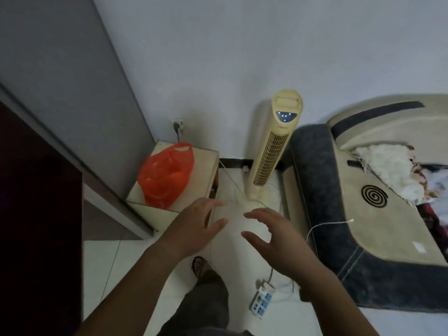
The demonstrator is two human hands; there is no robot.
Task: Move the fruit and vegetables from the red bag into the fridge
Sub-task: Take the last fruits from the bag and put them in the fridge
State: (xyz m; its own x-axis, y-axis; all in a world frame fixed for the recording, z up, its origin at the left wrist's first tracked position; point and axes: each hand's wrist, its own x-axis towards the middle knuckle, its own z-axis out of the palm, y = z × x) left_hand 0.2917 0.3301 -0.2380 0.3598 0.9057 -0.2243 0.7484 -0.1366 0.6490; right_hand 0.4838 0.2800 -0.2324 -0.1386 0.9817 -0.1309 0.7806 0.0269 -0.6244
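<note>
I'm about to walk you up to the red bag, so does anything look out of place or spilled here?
Nothing spilled: the red bag sits intact on the small table. The one oddity is a power strip lying loose on the floor beside the foot, with thin cords running across the tiles, a possible trip hazard.

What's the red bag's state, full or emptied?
Not empty: the red bag bulges on the small cabinet, with rounded orange shapes showing through. How full, cannot tell.
</note>
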